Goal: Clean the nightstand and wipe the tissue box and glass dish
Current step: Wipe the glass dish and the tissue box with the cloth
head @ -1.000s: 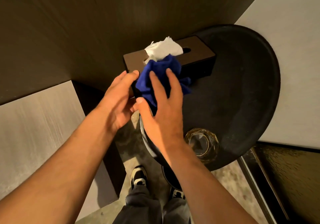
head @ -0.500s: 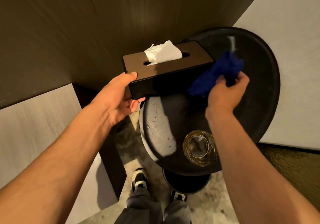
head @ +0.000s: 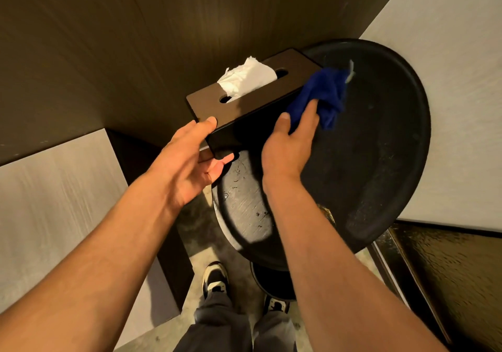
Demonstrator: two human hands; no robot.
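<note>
A dark brown tissue box (head: 209, 101) with a white tissue (head: 245, 79) poking out is lifted and tilted above the round black nightstand (head: 380, 147). My left hand (head: 190, 161) grips its near left corner. My right hand (head: 290, 145) presses a crumpled blue cloth (head: 322, 93) against the box's front right side. The glass dish (head: 327, 214) on the near part of the top is almost wholly hidden behind my right forearm; only a sliver shows.
A dark wood panel wall (head: 135, 39) stands behind the nightstand. Pale bedding (head: 54, 202) lies at the left and a white surface (head: 448, 79) at the right. My shoes (head: 216, 278) stand on the stone floor under the nightstand's edge.
My right hand with the blue cloth has swung from the nightstand top back left onto the box's front right side. My left hand keeps the box lifted. My forearm now covers the glass dish.
</note>
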